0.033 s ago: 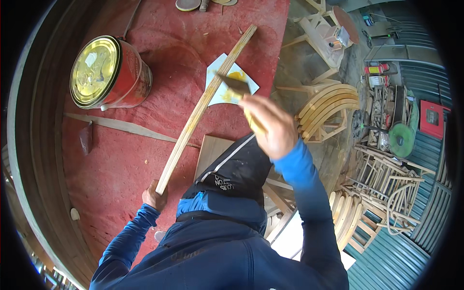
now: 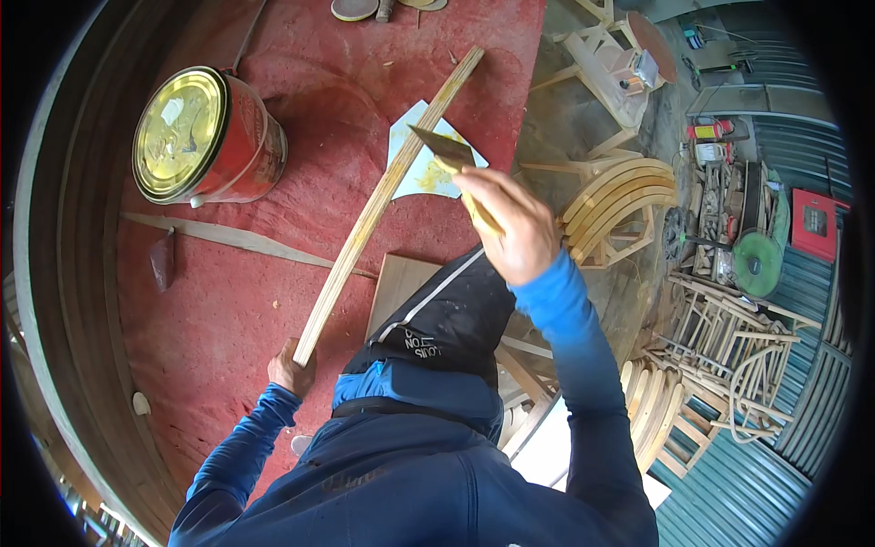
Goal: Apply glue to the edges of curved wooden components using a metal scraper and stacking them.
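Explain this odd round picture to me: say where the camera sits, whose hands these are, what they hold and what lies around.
No machine here: a person wears a wide fisheye camera on the head, looking down, so edges bend. The blue-sleeved arms are the person's own. The left hand grips the near end of a long wooden slat lying slantwise over the red surface. The right hand holds a putty knife smeared yellow, raised by the slat. Under it lies a white sheet with yellow paste. At the left stands a red tin with a gold lid. To the right, curved wooden chair parts are stacked.
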### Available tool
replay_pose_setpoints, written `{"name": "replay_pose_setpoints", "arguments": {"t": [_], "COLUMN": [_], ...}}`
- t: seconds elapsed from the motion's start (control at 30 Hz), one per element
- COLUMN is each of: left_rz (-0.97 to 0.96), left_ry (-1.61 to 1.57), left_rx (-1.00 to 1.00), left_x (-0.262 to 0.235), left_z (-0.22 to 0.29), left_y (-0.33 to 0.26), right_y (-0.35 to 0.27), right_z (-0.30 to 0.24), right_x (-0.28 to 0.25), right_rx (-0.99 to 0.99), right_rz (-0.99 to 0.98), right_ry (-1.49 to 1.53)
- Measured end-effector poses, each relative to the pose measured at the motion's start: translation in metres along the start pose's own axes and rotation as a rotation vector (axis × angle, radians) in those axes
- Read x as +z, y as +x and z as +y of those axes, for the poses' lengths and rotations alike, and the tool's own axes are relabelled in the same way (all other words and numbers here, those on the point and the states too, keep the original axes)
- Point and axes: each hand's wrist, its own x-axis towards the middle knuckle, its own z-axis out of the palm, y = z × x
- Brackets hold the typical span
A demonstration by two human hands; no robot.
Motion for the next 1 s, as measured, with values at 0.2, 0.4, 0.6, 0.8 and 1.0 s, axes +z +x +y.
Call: {"name": "replay_pose_setpoints", "arguments": {"t": [0.2, 0.4, 0.6, 0.8, 1.0], "left_rz": [-0.039, -0.024, -0.005, 0.007, 0.07], "left_ry": [0.033, 0.027, -0.009, -0.064, -0.129], "left_rx": [-0.03, -0.021, -0.008, -0.012, 0.108], "left_x": [-0.002, -0.001, 0.0, 0.0, 0.011], "left_z": [0.003, 0.002, 0.001, 0.0, 0.037], "left_y": [0.001, -0.001, 0.0, 0.004, 0.063], "right_y": [-0.046, -0.067, -0.058, -0.075, -0.083], "right_z": [-0.036, -0.069, -0.043, -0.055, 0.039], "right_x": [0.029, 0.015, 0.032, 0.013, 0.017], "right_rx": [-0.205, -0.151, -0.209, -0.104, 0.154], "right_rz": [-0.183, -0.228, -0.071, -0.083, 0.181], "right_ry": [-0.157, 0.197, -0.1, 0.265, -0.039]}}
